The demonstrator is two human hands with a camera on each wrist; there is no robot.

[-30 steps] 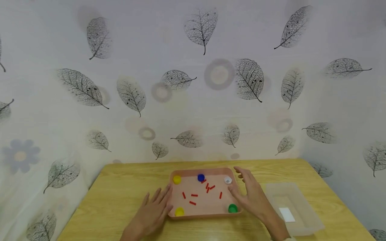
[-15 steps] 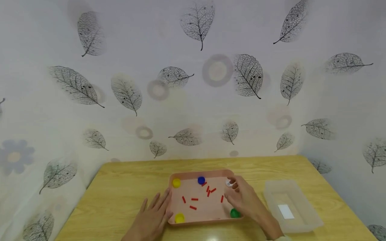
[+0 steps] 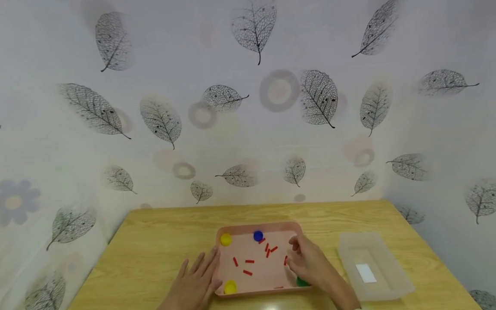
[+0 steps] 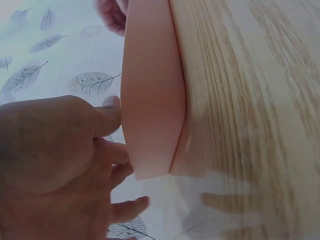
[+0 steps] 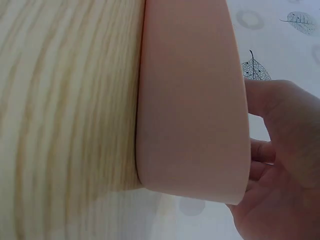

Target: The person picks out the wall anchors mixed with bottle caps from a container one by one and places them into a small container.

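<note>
A pink tray (image 3: 248,292) stands on the table. Inside lie several short red sticks (image 3: 249,261), two yellow caps (image 3: 230,287), a blue cap (image 3: 258,235) and a partly covered green cap (image 3: 302,281). My left hand (image 3: 193,280) rests against the tray's left wall, fingers spread. Over the tray's right side hovers my right hand (image 3: 310,262); its fingers bend loosely, thumb and index apart, the thumb close to a red stick (image 3: 285,260). I see nothing held between them. The white cap at the back right is out of sight, apparently behind this hand.
A translucent plastic box (image 3: 381,254) with a white label (image 3: 366,273) stands right of the tray on the wooden table (image 3: 166,232). Behind the table hangs a pale leaf-patterned cloth (image 3: 248,129).
My right hand has come in from the tray's right edge and sunk toward the red stick, its fingers bending more. It now covers the white cap's spot. My left hand keeps its place.
</note>
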